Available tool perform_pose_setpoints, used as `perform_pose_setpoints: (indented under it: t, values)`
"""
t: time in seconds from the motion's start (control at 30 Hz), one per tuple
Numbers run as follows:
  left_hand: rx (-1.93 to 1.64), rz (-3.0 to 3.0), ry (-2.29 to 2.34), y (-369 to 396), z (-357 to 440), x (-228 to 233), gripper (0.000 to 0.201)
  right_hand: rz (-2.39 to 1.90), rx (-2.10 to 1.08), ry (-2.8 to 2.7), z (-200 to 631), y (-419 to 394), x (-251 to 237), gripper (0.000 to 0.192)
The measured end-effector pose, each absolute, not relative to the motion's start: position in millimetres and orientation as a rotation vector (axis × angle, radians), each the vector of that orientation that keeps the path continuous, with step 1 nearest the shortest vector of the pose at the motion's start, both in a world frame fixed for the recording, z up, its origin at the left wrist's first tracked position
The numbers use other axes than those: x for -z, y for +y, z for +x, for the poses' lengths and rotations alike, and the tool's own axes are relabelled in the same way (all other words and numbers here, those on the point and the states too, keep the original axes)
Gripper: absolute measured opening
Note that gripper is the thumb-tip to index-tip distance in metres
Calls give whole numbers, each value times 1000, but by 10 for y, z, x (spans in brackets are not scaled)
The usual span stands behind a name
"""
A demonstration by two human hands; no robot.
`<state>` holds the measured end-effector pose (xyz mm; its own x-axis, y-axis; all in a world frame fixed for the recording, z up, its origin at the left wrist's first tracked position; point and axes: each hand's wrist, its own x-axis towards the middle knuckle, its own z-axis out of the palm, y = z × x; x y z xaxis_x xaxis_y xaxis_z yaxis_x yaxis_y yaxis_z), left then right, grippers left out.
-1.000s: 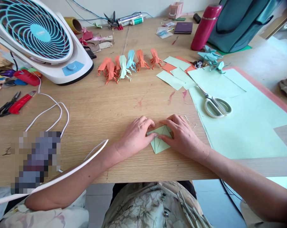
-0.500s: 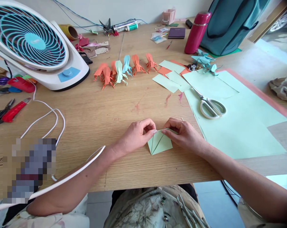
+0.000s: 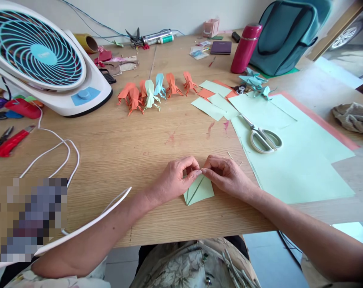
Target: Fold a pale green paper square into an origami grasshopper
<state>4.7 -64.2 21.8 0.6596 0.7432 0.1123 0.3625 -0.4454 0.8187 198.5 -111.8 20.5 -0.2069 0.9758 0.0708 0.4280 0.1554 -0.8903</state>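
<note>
A folded piece of pale green paper (image 3: 199,190) is being held down flat on the table (image 3: 124,152), close to its near edge and about midway along it. The top corner of the paper is being pinched from both sides: the left hand (image 3: 173,180) is curled over it with thumb and forefinger closed on the tip, and the right hand (image 3: 226,176) is meeting it there, its fingers (image 3: 207,171) bunched together on the same corner. The fingertips of the two hands are touching. The lower point of the paper is being left uncovered, with creases showing across it.

Just beside the right hand, toward the right edge, large sheets of green paper (image 3: 292,160) are lying spread, and a pair of scissors (image 3: 263,138) is resting on them. Further back, near the middle, a row of orange, green and blue origami figures (image 3: 153,90) is standing. At the far left corner a white and teal fan (image 3: 43,60) is sitting, with its white cable (image 3: 58,148) looping toward the near edge. A red flask (image 3: 245,48) is standing upright at the far side, next to a teal bag (image 3: 285,36).
</note>
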Motion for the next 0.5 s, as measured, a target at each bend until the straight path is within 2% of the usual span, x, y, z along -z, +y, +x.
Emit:
perform_pose_setpoints:
  t: [0.27,0.5]
  values:
    - [-646,2046,857,-680,78,-218,15,-1308,-1024,-1683,1969,-1110,-173,42]
    - [-708,1937,908,-683,77,-216,17,-1291,-893,-1603,1941,-1117,-123,41]
